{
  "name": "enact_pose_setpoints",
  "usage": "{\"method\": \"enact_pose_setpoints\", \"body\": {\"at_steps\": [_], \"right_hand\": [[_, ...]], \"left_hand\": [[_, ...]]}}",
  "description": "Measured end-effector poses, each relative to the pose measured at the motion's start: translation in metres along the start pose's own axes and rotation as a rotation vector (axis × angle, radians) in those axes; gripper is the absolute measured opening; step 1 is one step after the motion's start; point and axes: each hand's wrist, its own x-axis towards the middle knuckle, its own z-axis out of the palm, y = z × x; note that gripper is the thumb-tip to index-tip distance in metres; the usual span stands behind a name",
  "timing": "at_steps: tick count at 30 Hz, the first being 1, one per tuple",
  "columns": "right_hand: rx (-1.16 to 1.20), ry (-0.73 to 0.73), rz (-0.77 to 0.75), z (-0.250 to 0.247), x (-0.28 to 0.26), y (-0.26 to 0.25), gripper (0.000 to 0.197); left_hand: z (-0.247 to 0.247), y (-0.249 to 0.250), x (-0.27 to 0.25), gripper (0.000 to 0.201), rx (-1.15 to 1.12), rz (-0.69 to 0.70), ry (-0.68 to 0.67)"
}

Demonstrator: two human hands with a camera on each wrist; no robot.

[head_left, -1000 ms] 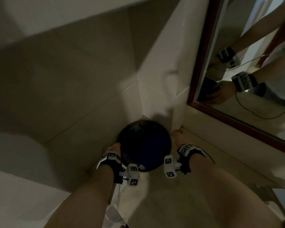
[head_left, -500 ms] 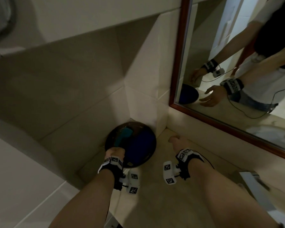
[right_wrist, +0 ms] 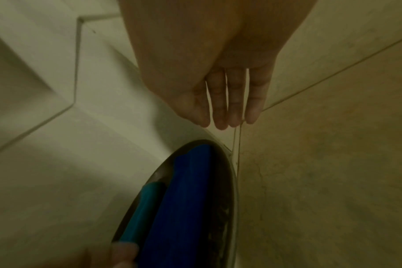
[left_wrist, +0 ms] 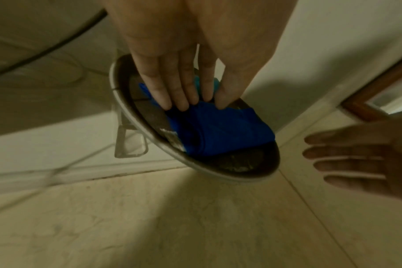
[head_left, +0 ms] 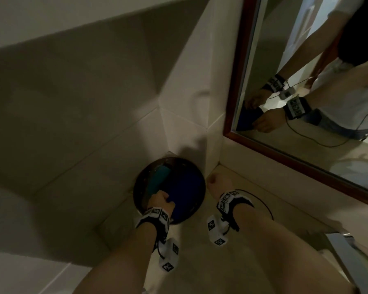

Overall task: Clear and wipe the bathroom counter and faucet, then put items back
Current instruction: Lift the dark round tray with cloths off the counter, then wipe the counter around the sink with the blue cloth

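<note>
Left hand [head_left: 160, 201] pinches the folded blue cloth [left_wrist: 218, 130] inside the round dark dish [left_wrist: 241, 162]; right hand [head_left: 218, 185], fingers straight and released, rests just beside.

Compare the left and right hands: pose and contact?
Left hand reaches into the bowl; right hand is outside, beside it. Left hand's fingers curl onto the blue cloth; right hand's fingers lie straight, holding nothing. Shared: both wear marker wristbands.
</note>
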Motion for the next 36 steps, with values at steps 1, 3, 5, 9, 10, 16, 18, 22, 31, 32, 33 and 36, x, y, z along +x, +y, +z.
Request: {"method": "enact_pose_setpoints", "body": {"at_steps": [1,3,5,9,10,16,18,22,31,32,33,36], "right_hand": [[-0.041,0.0,-0.022,0.004,0.005,-0.003,0.025],[-0.121,-0.006,-0.095,0.011,0.014,-0.008,0.026],[-0.191,0.003,-0.194,0.018,0.023,-0.014,0.028],[-0.234,-0.001,-0.281,0.031,0.035,-0.021,0.035],[-0.236,-0.021,-0.278,0.034,0.038,-0.022,0.036],[-0.248,-0.048,-0.225,0.044,0.042,-0.029,0.042],[-0.267,-0.05,-0.215,0.044,0.041,-0.033,0.039],[-0.263,-0.075,-0.235,0.04,0.035,-0.039,0.036],[-0.221,-0.049,-0.276,0.009,-0.003,-0.051,0.036],[-0.21,-0.045,-0.28,0.005,-0.009,-0.054,0.036],[-0.201,-0.042,-0.284,0.0,-0.015,-0.056,0.035],[-0.175,-0.003,-0.317,-0.01,-0.035,-0.061,0.023]], "left_hand": [[0.003,0.001,0.004,0.04,0.048,0.015,-0.01],[0.009,0.001,0.013,0.054,0.151,0.041,0.0],[0.01,0.003,0.02,0.063,0.22,0.044,0.0],[0.009,-0.003,0.035,0.069,0.252,0.019,-0.091],[0.008,-0.006,0.038,0.07,0.252,0.019,-0.099],[0.007,-0.018,0.047,0.065,0.242,0.036,-0.109],[0.007,-0.02,0.045,0.063,0.237,0.05,-0.102],[0.002,-0.022,0.04,0.045,0.241,0.08,-0.082],[-0.036,-0.021,0.005,0.037,0.225,0.177,0.03],[-0.041,-0.019,-0.001,0.039,0.241,0.188,0.046],[-0.046,-0.017,-0.007,0.041,0.25,0.198,0.064],[-0.06,-0.013,-0.025,0.039,0.241,0.207,0.13]]}}
